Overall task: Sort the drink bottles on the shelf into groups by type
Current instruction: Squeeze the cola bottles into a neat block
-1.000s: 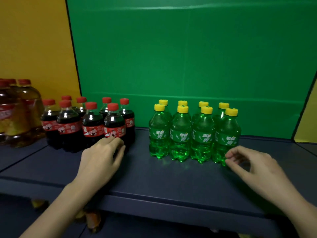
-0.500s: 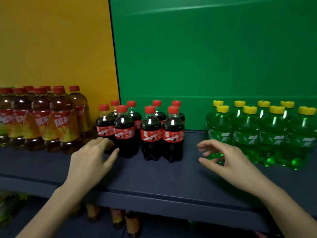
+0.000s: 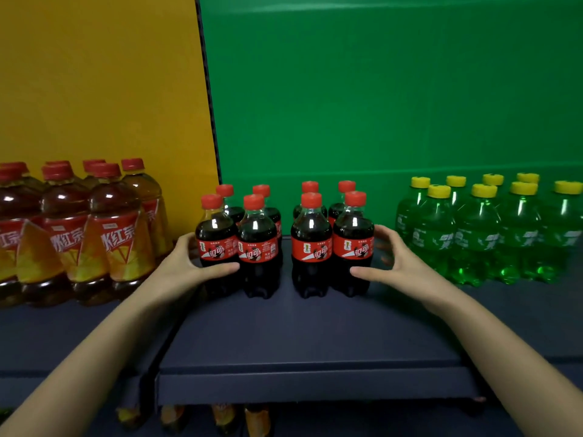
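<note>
Cola bottles (image 3: 310,244) are clasped from both sides by left hand (image 3: 189,266) and right hand (image 3: 400,263); tidying step probably, gap to be squeezed shut next.

Eight red-capped cola bottles (image 3: 312,247) stand at the frame's centre on a dark shelf (image 3: 309,335), in two blocks of four with a gap between. The left hand (image 3: 189,266) clasps the leftmost front bottle, the right hand (image 3: 394,263) the rightmost. Amber tea bottles (image 3: 116,247) fill the left, yellow-capped green bottles (image 3: 476,238) the right.
</note>
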Motion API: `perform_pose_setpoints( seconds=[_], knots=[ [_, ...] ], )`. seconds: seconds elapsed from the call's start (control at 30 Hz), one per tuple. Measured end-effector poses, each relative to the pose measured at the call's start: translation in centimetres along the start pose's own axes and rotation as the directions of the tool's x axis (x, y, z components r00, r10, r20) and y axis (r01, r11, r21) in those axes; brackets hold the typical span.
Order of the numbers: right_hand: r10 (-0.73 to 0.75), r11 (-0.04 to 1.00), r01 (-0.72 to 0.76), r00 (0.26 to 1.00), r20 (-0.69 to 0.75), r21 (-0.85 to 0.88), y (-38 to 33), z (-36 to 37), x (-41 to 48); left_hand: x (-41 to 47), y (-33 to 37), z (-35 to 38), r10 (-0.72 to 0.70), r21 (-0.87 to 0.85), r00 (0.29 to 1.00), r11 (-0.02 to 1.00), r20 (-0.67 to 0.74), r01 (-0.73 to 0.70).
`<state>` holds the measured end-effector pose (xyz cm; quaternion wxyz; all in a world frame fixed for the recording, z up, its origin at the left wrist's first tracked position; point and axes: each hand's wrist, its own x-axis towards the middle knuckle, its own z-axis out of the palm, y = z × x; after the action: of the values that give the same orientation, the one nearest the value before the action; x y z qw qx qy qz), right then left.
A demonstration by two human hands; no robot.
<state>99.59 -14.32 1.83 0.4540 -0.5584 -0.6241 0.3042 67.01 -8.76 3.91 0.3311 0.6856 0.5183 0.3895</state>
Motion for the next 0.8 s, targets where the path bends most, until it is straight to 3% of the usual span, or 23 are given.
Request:
perform_pose_setpoints(
  seconds=[0.07,0.2,0.33,0.8],
  knots=[
    [0.031,0.994,-0.04,0.996,0.086,0.101,0.1,0.1,0.6,1.0,-0.1,0.0,0.047,-0.139,0.998,0.989,0.033,-0.042],
    [0.021,0.983,-0.04,0.994,0.106,0.179,0.5,0.4,2.0,2.7,-1.3,0.3,0.11,-0.266,0.984,0.961,0.138,-0.07],
    [-0.021,0.982,-0.004,0.991,0.131,0.187,0.7,1.2,2.8,3.4,-2.5,0.7,0.182,-0.279,0.969,0.952,0.169,-0.13],
    [-0.034,0.98,0.009,0.991,0.126,0.197,1.2,1.6,3.5,3.5,-3.1,2.8,0.208,-0.327,0.971,0.931,0.117,-0.16]
  ],
)
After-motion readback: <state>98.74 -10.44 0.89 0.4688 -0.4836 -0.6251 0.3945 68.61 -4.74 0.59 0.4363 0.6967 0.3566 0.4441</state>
